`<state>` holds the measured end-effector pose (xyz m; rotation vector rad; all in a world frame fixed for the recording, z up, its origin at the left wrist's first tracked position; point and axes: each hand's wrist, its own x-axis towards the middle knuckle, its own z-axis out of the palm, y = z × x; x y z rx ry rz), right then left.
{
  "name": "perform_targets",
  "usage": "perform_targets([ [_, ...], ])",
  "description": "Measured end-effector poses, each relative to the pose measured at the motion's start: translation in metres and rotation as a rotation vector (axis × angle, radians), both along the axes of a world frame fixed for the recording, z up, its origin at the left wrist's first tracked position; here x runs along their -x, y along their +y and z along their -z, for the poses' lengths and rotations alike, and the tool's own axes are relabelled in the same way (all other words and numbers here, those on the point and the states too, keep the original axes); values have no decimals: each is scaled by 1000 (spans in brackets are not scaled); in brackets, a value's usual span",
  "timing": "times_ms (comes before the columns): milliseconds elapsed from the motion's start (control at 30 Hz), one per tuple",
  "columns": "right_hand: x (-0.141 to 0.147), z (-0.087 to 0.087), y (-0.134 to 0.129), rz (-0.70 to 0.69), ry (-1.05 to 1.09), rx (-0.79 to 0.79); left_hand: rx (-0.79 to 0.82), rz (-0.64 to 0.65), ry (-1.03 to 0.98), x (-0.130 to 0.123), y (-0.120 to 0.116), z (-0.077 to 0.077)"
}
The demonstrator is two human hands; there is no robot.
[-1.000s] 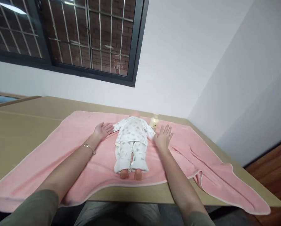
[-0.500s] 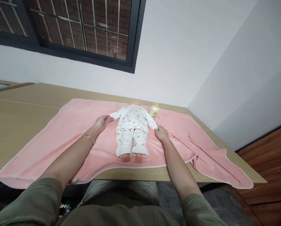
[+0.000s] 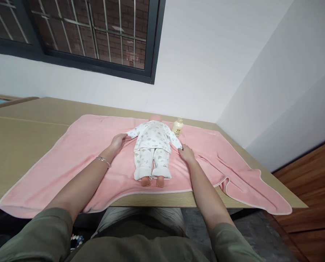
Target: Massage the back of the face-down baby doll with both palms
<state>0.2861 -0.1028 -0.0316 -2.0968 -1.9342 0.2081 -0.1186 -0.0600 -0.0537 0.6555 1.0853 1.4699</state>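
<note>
A baby doll (image 3: 153, 136) in a white patterned top and trousers lies with its arms spread and its bare feet towards me. Its head is mostly hidden beyond the top. My left hand (image 3: 120, 141) is at the end of the doll's left-side sleeve (image 3: 134, 132), its fingers closed around the cuff. At the cuff of the other sleeve (image 3: 176, 141), my right hand (image 3: 187, 153) has its fingers closed. Whatever lies inside each grip is hidden. Under the doll spreads a pink blanket (image 3: 97, 131).
Just beyond the right sleeve, a pale yellow bottle (image 3: 178, 126) stands on the blanket. The wooden table (image 3: 53, 109) meets the white wall at the back. Part of the blanket hangs over the front edge. A barred window (image 3: 97, 32) is above.
My left hand's fingers have drawn closer together at the cuff. My right hand keeps its place. The doll shows no clear movement; the view has shifted slightly.
</note>
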Motion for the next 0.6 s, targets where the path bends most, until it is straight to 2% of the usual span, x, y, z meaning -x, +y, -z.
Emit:
perform_targets([
  [600, -3, 4, 0, -10, 33, -12, -44, -19, 36, 1, 0, 5],
])
